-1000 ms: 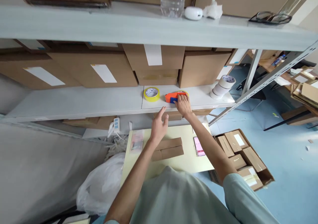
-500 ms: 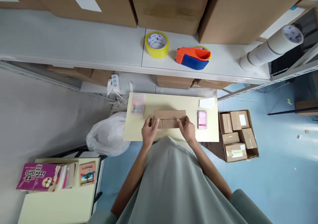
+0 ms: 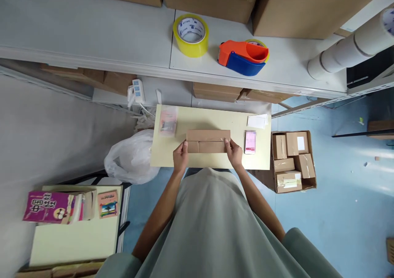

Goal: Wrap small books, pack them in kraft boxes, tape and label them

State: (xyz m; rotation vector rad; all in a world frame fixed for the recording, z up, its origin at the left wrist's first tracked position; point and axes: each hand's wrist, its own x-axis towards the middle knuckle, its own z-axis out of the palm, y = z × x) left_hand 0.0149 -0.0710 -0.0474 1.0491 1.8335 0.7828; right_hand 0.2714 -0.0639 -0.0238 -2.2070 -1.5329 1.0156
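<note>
A small flat cardboard box [image 3: 208, 141] lies on a pale yellow table [image 3: 172, 155] below me. My left hand [image 3: 180, 157] grips its left end, fingers curled on the edge. Its right end is gripped the same way by my right hand [image 3: 234, 152]. On the grey shelf [image 3: 92, 44] above the table sit an orange and blue tape dispenser [image 3: 243, 57] and a roll of yellow tape [image 3: 191, 29], both untouched.
A pink phone [image 3: 250, 141], white paper slips [image 3: 257, 121] and a small clear packet [image 3: 168, 122] lie on the table. An open carton of small boxes [image 3: 292, 161] stands on the blue floor at right. A white plastic bag [image 3: 131, 159] and books [image 3: 51, 206] are at left.
My right hand left the tape dispenser on the shelf and both hands came down to the cardboard box on the table. The view tipped downward.
</note>
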